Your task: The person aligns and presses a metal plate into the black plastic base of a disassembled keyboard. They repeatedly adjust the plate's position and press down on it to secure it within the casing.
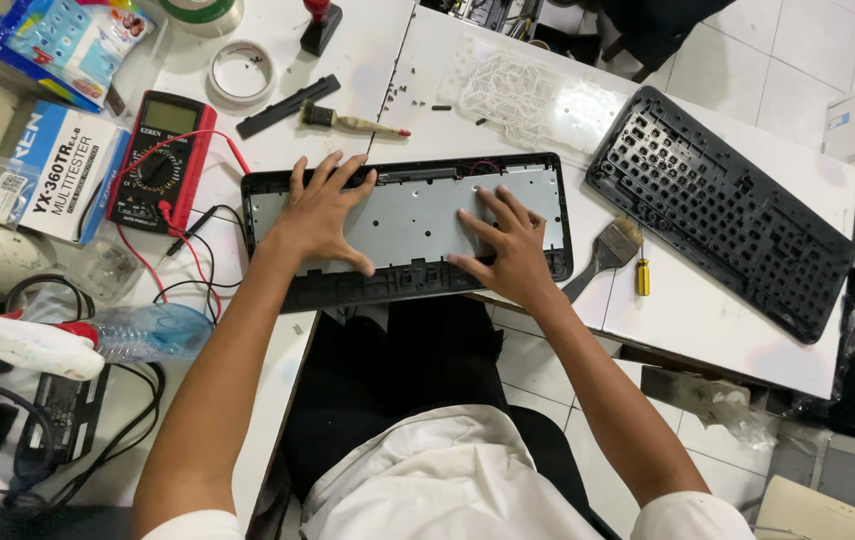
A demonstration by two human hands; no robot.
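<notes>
Free room tight around the opened keyboard base (pixel 407 215).

Your left side is blocked by the multimeter (pixel 160 160) and its red and black leads (pixel 187 245); ahead lie loose screws (pixel 399 95), a small brush (pixel 352 122) and the clear key membrane (pixel 522 95). To your right, the paintbrush (pixel 602 255) and yellow screwdriver (pixel 641 277) sit before the black key frame (pixel 717 210). Bare table (pixel 687 315) shows beyond them.

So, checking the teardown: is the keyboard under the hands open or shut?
Open: the keyboard shows its bare metal plate, its key frame lying apart.

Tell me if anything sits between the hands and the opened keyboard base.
Nothing visible does. The left hand and right hand both lie flat on the grey metal plate of the keyboard base, touching it directly.
</notes>
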